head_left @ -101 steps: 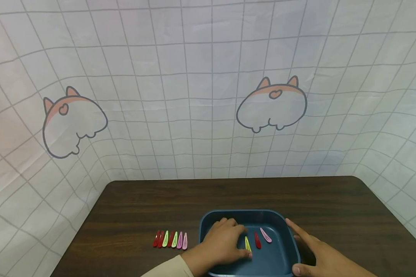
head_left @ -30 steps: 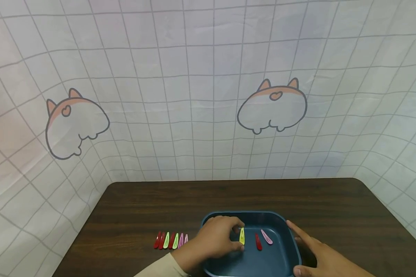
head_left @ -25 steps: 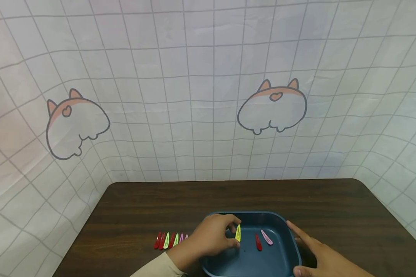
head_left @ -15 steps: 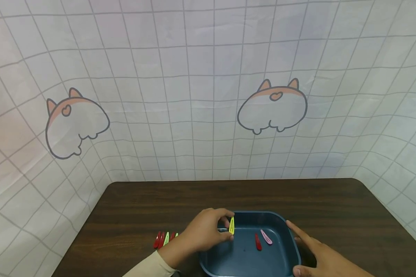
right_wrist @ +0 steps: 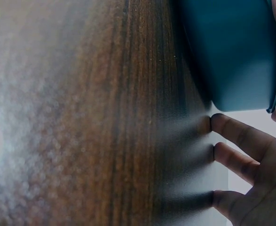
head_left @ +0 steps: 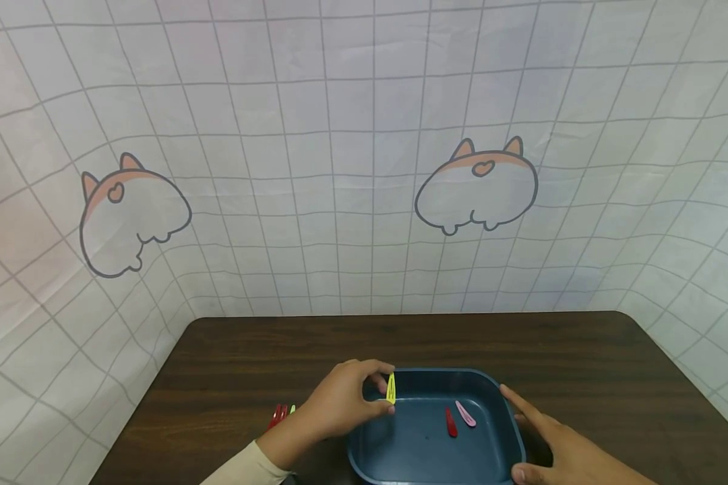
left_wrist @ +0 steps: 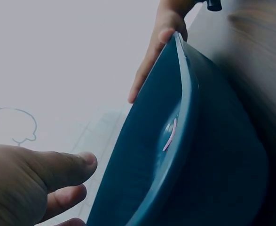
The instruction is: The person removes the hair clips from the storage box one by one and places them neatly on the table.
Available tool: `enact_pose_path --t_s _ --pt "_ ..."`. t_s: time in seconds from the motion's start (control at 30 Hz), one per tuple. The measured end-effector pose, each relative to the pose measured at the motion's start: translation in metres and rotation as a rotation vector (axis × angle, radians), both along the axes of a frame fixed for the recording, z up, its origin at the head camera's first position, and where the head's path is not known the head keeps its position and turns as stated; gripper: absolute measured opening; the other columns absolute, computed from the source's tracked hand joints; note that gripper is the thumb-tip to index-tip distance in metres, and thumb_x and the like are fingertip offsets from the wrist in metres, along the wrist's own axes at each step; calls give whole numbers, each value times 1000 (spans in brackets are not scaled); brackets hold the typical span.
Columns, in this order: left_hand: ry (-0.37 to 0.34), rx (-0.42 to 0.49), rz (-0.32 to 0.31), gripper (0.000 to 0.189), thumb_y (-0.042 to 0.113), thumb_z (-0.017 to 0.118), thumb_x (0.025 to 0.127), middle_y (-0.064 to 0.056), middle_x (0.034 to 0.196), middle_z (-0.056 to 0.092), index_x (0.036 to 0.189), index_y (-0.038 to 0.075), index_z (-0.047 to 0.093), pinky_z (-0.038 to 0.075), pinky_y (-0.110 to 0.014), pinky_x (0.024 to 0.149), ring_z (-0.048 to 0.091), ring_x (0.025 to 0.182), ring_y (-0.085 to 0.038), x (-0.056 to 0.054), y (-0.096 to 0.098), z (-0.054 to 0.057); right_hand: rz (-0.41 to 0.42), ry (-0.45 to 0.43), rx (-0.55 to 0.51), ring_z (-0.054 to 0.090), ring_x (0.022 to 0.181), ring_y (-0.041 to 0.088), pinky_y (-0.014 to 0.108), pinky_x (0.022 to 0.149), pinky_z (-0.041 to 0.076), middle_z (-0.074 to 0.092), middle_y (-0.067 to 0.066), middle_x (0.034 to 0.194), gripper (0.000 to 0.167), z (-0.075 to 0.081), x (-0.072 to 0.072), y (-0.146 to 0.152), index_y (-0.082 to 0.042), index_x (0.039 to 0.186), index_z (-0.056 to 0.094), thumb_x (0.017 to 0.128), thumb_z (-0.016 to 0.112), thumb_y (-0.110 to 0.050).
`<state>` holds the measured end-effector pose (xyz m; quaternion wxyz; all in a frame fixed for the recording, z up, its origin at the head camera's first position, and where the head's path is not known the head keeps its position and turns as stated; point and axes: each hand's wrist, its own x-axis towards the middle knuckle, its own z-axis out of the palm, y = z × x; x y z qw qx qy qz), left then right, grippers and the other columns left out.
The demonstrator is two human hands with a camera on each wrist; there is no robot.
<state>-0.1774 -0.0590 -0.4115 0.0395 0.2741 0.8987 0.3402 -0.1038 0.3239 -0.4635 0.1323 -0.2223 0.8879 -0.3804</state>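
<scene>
In the head view my left hand (head_left: pixel 342 401) pinches a yellow snap hair clip (head_left: pixel 391 389) upright between thumb and index finger, over the left rim of a dark blue tray (head_left: pixel 437 465). A red hair clip (head_left: pixel 451 422) and a pink hair clip (head_left: pixel 466 413) lie on the tray's floor. My right hand (head_left: pixel 558 438) rests against the tray's right side, index finger and thumb at the rim. In the right wrist view, other fingertips (right_wrist: pixel 218 123) of that hand stand on the table beside the tray. The left wrist view hides the yellow clip behind my left hand (left_wrist: pixel 39 183).
Left of the tray, red hair clips (head_left: pixel 277 415) and the tip of a green hair clip (head_left: pixel 292 409) show past my left forearm, which covers the rest of the row. The dark wooden table (head_left: pixel 249 350) backs onto a white grid-patterned curtain (head_left: pixel 303 168).
My left hand took hold of the yellow clip inside the tray, lifted it and carried it left to the rim. My forearm now covers most of the clip row. The right hand stays put.
</scene>
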Motion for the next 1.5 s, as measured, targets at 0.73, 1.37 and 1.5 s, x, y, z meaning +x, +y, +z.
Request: enact_pose_path --t_s 0.73,1.37,1.5 --pt "-152 123 36 56 24 87 85 5 102 62 135 13 65 48 -34 35 50 34 -12 5 -41 4 -3 -34 -56 52 130 21 43 78 58 44 24 151 97 -4 3 -1 -25 166 3 97 71 -30" --pt "35 1 85 50 30 89 80 17 95 67 126 18 71 48 -50 94 60 106 -18 1 -71 -3 9 10 -29 54 129 18 35 78 56 48 21 150 97 -3 1 0 -24 166 4 97 71 -29" --pt "35 0 94 48 27 89 81 15 96 66 125 17 71 47 -53 94 59 108 -21 2 -77 -5 7 1 -30 54 129 18 35 78 56 49 20 149 96 -2 0 1 -23 166 4 97 71 -29"
